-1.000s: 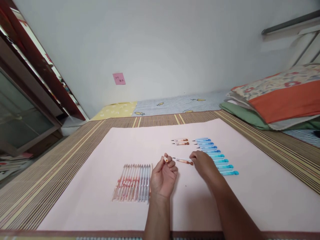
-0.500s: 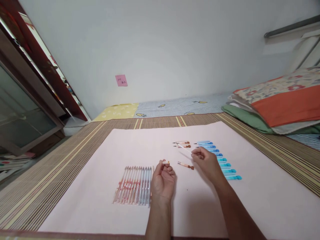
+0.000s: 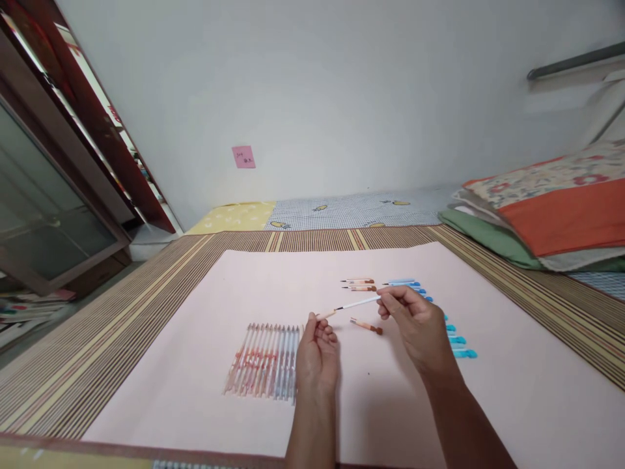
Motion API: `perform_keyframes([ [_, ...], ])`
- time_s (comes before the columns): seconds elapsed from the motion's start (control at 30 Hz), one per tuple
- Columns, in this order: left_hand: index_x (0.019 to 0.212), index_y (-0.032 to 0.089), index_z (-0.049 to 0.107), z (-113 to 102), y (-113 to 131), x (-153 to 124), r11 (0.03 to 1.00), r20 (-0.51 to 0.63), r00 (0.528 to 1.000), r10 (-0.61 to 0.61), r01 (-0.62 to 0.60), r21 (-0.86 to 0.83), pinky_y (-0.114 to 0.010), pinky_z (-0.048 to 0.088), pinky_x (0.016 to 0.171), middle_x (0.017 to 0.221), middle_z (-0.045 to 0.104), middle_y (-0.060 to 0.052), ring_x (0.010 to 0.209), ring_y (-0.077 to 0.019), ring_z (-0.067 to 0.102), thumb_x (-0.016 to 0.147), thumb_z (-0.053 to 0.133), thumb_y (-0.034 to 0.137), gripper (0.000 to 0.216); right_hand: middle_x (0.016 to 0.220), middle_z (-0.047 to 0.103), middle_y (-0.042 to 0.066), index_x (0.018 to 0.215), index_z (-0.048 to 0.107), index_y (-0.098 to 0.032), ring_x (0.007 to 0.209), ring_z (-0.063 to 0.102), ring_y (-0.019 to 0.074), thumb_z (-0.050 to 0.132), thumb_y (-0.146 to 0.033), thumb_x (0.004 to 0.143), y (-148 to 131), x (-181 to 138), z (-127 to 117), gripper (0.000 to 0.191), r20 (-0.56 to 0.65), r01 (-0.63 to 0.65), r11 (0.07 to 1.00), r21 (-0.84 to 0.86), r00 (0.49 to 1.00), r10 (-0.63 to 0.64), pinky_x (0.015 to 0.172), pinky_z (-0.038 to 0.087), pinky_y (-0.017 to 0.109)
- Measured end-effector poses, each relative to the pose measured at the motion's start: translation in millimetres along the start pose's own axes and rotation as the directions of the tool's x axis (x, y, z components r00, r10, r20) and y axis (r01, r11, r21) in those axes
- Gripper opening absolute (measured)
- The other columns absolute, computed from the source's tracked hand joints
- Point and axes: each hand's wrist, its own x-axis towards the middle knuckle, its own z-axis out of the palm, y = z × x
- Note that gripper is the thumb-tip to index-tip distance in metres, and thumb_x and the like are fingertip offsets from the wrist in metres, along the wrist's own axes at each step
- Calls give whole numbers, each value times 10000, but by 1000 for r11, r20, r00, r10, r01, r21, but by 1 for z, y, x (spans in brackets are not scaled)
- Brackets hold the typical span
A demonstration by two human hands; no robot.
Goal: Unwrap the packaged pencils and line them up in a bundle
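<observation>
My left hand [image 3: 318,355], palm up, pinches a short peach-coloured pen barrel piece [image 3: 327,315] between thumb and fingers. A thin white pen refill [image 3: 360,303] with a dark tip is gripped at its right end by my right hand [image 3: 415,326]. The refill's tip points left and meets, or almost meets, the barrel piece's right end; I cannot tell if it is inside. Between the hands lies a peach and brown pen part [image 3: 366,326]. Beyond it are two brown-ended pen parts [image 3: 364,288] with dark-tipped refills beside them.
Left of my left hand is a row of clear and reddish pens [image 3: 263,361]. Several blue pen parts [image 3: 459,340] lie right, partly behind my right hand. All rest on a pale pink sheet [image 3: 195,391] over a striped mat [image 3: 122,326]. Folded bedding [image 3: 561,221] is at back right.
My right hand has turned the refill so its dark tip points down-left and touches or nears the barrel piece. More of the barrel piece now shows beyond my left fingers. The view shifted slightly.
</observation>
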Motion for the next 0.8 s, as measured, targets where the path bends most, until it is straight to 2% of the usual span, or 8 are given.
perform_keyframes([
  [0.13,746,122,596,0,-1,-1,1000,2,1000,11,-11,18,-136,430,459,638,579,-18,501,-55,515,925,582,170,186,620,593,7,830,693,-203,593,550,149,672,-422,806,-1,-2,3,222,26,-3,1000,-25,1000,3,508,450,252],
  [0.27,739,120,611,-2,-3,-1,993,53,995,86,-89,74,-140,434,468,634,591,-22,511,-61,528,892,634,171,164,655,606,12,890,700,-199,622,565,154,673,-441,824,5,-3,5,252,91,-17,1000,-10,996,17,531,475,257],
  [0.4,780,106,663,-2,-5,-2,988,130,985,112,-124,92,-139,453,501,659,615,-23,539,-60,547,801,730,138,77,728,665,34,983,714,-189,666,611,160,658,-445,854,16,-4,7,292,178,-29,1000,2,984,28,583,500,267],
  [0.5,849,98,705,-2,-7,-2,987,182,977,109,-128,99,-142,478,548,695,639,-27,580,-63,575,711,793,98,164,748,688,44,996,718,-181,668,625,160,652,-456,859,24,-2,7,314,209,-46,999,3,977,44,599,500,271],
  [0.63,877,104,728,-3,-8,-3,982,222,968,116,-146,124,-141,493,596,702,654,-24,612,-63,596,625,858,118,284,747,687,43,917,717,-175,636,600,146,666,-483,843,29,-2,6,321,191,-68,998,0,979,67,596,487,268],
  [0.8,838,104,730,-2,-9,-2,975,244,961,131,-169,144,-145,490,586,659,650,-14,584,-63,593,536,922,189,368,673,657,28,789,691,-173,616,567,136,673,-502,831,27,-4,11,332,195,-80,996,-34,977,85,602,470,258],
])
